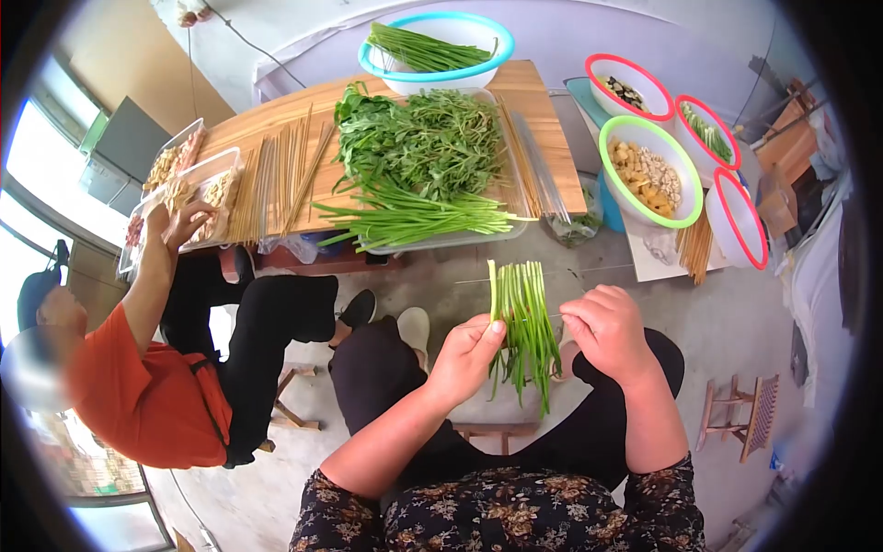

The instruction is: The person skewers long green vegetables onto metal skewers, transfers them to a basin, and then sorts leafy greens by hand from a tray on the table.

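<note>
A row of green garlic chives (526, 317) hangs in front of me over my lap, pale stalk ends up and leafy ends down. My left hand (467, 357) pinches the chives at their left side, thumb on top. To the right of the bunch, my right hand (604, 331) is closed on the end of a thin skewer (555, 316) that runs toward the stalks. How far the skewer goes through the chives is hidden. More loose chives (432, 219) lie on the tray at the near edge of the wooden table, beside a heap of leafy greens (418, 138).
A blue-rimmed bowl (497, 66) of chives stands behind the greens. Bundles of skewers (276, 175) lie on the wooden table (552, 120). At right are several bowls, one green-rimmed (694, 207). A co-worker in orange (147, 396) reaches into food trays at left. A small stool (745, 414) stands right.
</note>
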Motion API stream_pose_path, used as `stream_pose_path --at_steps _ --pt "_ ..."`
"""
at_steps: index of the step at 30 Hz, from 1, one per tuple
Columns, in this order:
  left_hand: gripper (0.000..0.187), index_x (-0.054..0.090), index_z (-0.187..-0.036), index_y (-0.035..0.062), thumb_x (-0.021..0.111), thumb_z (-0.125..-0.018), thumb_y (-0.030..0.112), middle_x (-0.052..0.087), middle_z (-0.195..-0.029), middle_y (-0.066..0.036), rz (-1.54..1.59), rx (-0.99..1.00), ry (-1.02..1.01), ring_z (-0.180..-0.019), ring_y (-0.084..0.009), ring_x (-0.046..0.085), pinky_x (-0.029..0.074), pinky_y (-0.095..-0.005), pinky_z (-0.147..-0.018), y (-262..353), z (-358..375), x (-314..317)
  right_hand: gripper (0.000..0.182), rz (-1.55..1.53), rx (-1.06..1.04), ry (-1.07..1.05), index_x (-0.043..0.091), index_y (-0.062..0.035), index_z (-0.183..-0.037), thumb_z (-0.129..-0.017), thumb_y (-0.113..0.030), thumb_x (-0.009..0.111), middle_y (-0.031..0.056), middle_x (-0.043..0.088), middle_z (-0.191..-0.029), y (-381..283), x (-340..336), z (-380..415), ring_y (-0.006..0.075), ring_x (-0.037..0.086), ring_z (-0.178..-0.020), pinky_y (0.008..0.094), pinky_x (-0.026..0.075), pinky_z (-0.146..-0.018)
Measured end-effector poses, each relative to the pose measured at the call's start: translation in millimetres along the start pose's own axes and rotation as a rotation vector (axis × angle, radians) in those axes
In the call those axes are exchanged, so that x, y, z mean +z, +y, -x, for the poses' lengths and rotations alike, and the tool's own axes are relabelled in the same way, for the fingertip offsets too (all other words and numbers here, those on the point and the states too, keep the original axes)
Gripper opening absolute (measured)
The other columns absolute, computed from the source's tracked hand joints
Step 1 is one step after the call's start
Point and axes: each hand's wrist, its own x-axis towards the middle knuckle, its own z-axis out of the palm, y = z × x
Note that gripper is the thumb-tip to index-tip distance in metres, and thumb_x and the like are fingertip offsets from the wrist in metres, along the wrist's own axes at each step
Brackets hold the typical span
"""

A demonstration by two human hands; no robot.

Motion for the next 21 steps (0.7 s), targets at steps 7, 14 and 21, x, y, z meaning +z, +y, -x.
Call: stream_pose_path --at_steps 7,14,21 --pt "0.035 0.066 -0.113 -0.005 0.048 -0.106 0.025 0.063 -0.102 -0.004 0.048 -0.004 -0.1 -0.095 -0.0103 0.054 0.044 -0.0272 -0.088 0.4 -77.1 -12.5 0.008 0.031 0.038 0.105 0.065 -0.0069 -0.08 -0.075 -0.004 0.07 0.0058 0.057 -0.067 53.0 13.0 -35.5 0.0268 0.054 -0.063 0.0391 0.04 -0.058" --pt "0.028 0.065 -0.118 -0.0041 0.052 -0.104 0.016 0.067 -0.107 -0.004 0.036 -0.223 -0.125 -0.099 -0.0095 0.056 0.046 -0.0274 -0.089 -22.4 -112.6 -19.3 0.011 0.054 0.095 0.094 0.063 -0.0071 -0.077 -0.07 -0.003 0.07 0.0046 0.056 -0.067 94.0 41.7 -45.1 0.0261 0.051 -0.061 0.0379 0.037 -0.058" --pt "0.027 0.066 -0.117 -0.0019 0.053 -0.105 0.02 0.06 -0.089 0.006 0.213 -0.144 0.031 -0.08 -0.0034 0.047 0.043 -0.0213 -0.073 -25.7 -128.2 -3.6 0.009 0.071 0.066 0.166 0.065 -0.0091 -0.078 -0.073 -0.007 0.072 0.0016 0.058 -0.07 106.3 41.2 -60.0 0.023 0.051 -0.065 0.0382 0.038 -0.07"
